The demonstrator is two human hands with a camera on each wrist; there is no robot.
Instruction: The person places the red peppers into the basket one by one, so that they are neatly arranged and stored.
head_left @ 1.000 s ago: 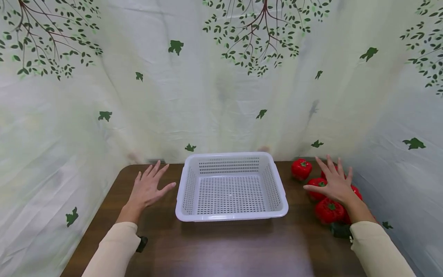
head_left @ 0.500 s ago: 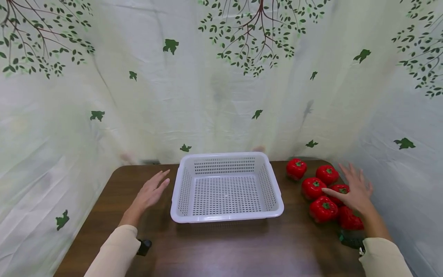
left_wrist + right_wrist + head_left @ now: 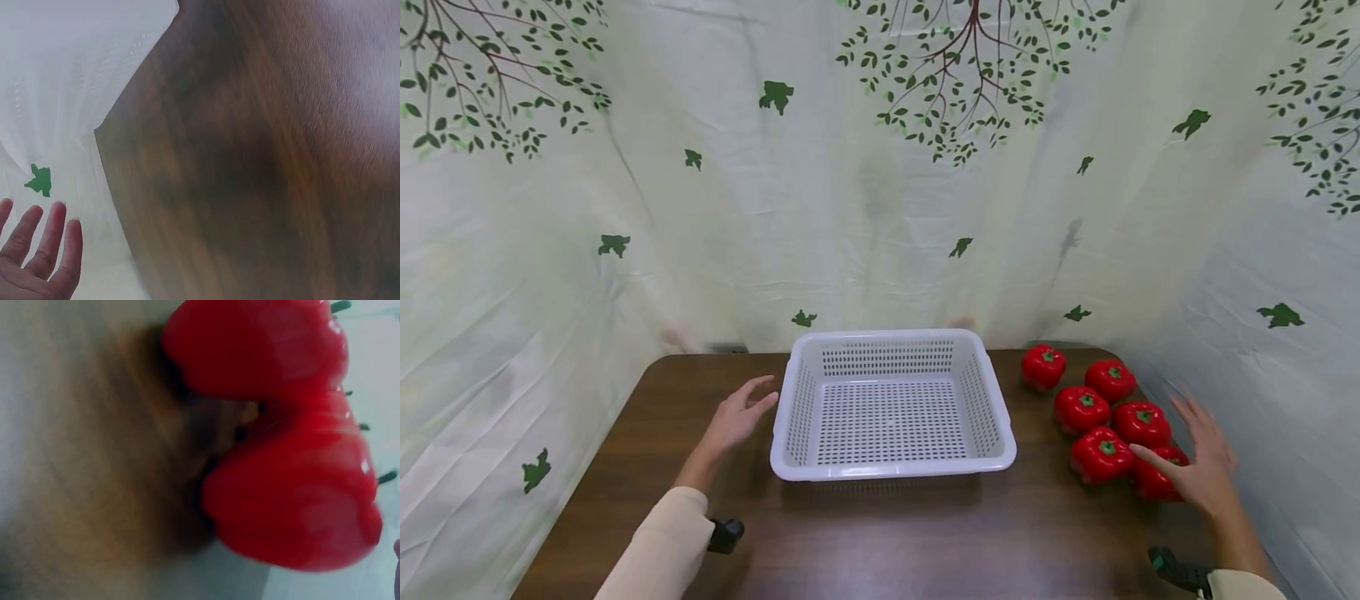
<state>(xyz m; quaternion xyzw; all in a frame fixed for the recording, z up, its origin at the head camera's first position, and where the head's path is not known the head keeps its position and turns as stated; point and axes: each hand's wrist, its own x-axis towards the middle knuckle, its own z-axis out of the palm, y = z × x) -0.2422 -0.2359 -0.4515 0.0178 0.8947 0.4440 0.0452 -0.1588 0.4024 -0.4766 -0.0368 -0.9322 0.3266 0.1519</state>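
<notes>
Several glossy red bell peppers with green stems stand grouped on the right of the table. My right hand (image 3: 1206, 467) is at the right side of the group, fingers spread. Its thumb reaches toward the near right bell pepper (image 3: 1157, 477), overlapping it in the head view. That bell pepper (image 3: 294, 500) looms large in the right wrist view, with another bell pepper (image 3: 256, 350) beside it. A white perforated plastic basket (image 3: 895, 475) with nothing in it sits mid-table. My left hand (image 3: 733, 421) holds nothing, its loosely bent fingers (image 3: 47, 244) close by the basket's left rim.
The dark brown wooden table (image 3: 895, 550) ends at a pale leaf-print curtain (image 3: 880, 208) behind and on both sides. A black wrist device (image 3: 725, 536) sits under the left cuff, another dark wrist device (image 3: 1180, 572) at the right one.
My right hand has moved from over the bell peppers rightward and nearer to me, uncovering them. The left hand has turned, its fingers drawing together and closer to the basket. The basket stays in place.
</notes>
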